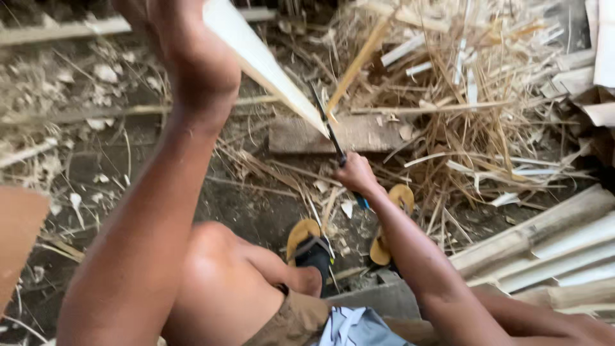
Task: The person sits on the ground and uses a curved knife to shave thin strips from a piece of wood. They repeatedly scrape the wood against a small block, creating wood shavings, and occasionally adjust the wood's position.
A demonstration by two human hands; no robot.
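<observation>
Left hand (192,51), upper left of frame, grips pale bamboo strip (269,67); right hand (354,173) clasps knife (327,125) (blade at strip's lower tip). Splitting barely begun; shavings (461,96) piled upper right.

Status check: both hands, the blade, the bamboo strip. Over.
Left hand gripping pale bamboo strip, held up. Right hand closed on knife, blade at the strip's lower end. Shavings pile and wooden block lie beyond.

pale bamboo strip (269,67), yellow sandals (301,234), dark blade (327,125).
</observation>
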